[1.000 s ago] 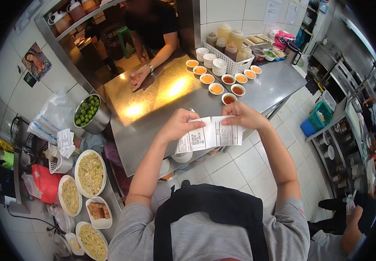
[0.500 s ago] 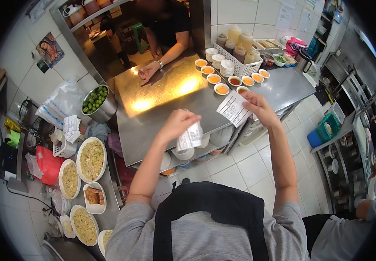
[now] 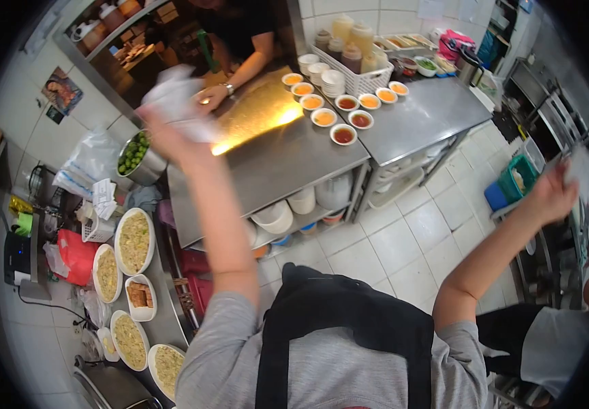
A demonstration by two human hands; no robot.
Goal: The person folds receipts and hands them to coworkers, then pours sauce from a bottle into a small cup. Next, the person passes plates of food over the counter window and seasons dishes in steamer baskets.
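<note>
Paper slip: blurred, pinched in the closed fingers of the left hand, raised at 10 o'clock over the steel counter. Second slip: gripped by the right hand at 3 o'clock. Sauce bowls stand at 12 o'clock.
</note>
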